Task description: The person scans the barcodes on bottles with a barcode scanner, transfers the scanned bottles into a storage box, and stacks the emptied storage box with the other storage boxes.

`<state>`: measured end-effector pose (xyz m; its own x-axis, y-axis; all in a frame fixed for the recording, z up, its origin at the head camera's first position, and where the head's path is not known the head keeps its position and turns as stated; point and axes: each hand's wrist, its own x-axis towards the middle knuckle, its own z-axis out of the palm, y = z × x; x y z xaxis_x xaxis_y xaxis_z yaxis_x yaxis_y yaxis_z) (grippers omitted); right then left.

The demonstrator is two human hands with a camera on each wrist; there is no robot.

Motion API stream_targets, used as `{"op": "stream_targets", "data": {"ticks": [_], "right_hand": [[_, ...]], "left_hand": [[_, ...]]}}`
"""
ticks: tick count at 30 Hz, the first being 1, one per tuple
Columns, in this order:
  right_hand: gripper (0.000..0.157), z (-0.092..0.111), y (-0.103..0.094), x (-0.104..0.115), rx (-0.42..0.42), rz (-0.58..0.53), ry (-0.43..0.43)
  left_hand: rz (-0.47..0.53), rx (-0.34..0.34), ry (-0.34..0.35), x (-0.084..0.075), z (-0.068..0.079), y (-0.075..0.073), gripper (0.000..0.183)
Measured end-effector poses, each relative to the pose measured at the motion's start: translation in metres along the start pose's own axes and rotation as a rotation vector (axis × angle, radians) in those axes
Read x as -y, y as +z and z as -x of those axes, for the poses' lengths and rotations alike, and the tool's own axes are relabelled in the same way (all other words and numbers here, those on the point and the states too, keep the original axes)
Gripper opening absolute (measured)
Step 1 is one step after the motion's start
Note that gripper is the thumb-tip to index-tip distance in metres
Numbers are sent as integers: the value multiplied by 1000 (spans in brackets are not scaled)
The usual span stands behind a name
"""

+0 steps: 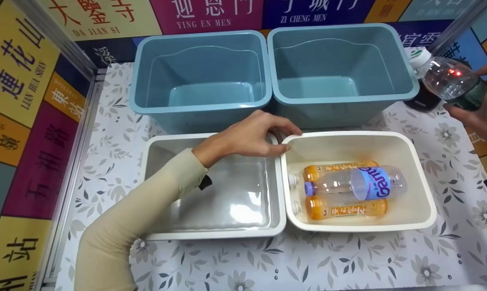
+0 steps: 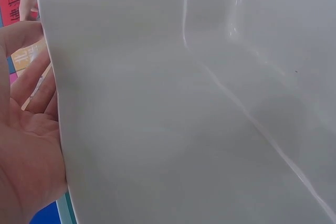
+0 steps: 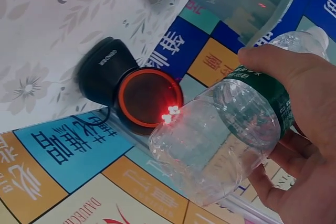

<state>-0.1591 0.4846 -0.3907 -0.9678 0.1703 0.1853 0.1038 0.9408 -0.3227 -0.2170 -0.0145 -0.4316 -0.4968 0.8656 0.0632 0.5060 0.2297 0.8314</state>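
My right hand (image 1: 483, 101) grips a clear plastic bottle (image 3: 236, 114) by its dark green label; a white cap tops it in the head view. The bottle is above a black scanner (image 3: 100, 72) with an orange ring, and red lights glow at the bottle's side. My left hand (image 1: 263, 135) holds the back left corner of the right cream bin (image 1: 423, 194), thumb and fingertips on its rim. In that bin lie two orange bottles (image 1: 360, 208), with a clear bottle with a purple label (image 1: 376, 184) between them.
A second cream bin (image 1: 279, 226) adjoins on the left, under my left forearm. Two blue-grey bins (image 1: 203, 109) (image 1: 344, 99) stand side by side behind. A flower-patterned cloth (image 1: 308, 262) covers the table; panels with large characters (image 1: 25, 121) border it.
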Motion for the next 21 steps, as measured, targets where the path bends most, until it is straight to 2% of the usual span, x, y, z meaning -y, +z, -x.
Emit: {"op": "stream_targets", "data": {"ticks": [5,12,21], "right_hand": [[83,-3,3,-2,8,-18,33],[84,-4,8,-5,-7,1,30],[81,-17,22,-9,-54,-69,55]], "left_hand": [[2,-1,0,0,0,1,40],[1,1,3,1,-1,1,40],[-10,-4,6,0,0,0,39]]}}
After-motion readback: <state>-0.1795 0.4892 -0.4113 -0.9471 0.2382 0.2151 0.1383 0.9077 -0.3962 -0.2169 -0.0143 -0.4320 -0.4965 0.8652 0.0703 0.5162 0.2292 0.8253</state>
